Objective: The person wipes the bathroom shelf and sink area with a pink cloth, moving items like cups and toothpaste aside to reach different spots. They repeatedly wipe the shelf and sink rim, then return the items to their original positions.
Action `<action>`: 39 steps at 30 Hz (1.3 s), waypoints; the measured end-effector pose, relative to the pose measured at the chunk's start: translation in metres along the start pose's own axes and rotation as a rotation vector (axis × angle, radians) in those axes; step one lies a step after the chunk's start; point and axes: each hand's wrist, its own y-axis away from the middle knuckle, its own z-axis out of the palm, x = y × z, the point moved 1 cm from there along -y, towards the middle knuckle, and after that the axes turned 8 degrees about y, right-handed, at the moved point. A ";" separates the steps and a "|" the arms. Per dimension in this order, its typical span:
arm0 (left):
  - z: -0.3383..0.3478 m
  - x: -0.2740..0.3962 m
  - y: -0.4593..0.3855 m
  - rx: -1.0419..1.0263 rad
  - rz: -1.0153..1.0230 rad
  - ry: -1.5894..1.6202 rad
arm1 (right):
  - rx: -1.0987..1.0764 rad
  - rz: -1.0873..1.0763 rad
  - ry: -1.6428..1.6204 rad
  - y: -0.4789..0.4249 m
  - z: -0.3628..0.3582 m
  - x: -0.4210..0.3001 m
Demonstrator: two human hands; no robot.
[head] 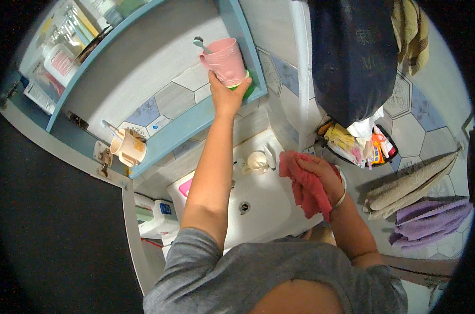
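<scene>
My left hand (227, 96) reaches up to the right end of the blue shelf (182, 135) and grips the lower part of a pink cup (224, 61). A toothbrush (202, 45) stands in this cup, its head above the rim. Something green (248, 87) shows by the cup's base, partly hidden by my thumb. Over the right side of the white washbasin (261, 204), my right hand (321, 172) holds a crumpled red cloth (306, 184) that hangs from the fingers. A bangle circles my right wrist.
A cream mug (129, 147) with a toothbrush stands at the shelf's left end. Bottles (60, 62) fill the upper shelf. An open cabinet door (64, 204) is at left. A white cup (257, 161) sits behind the basin. Towels (429, 223) and a filled basket (357, 145) hang at right.
</scene>
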 end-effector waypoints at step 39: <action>-0.237 -0.041 0.127 0.062 0.138 -0.621 | 0.317 -0.682 1.793 -0.278 0.154 0.002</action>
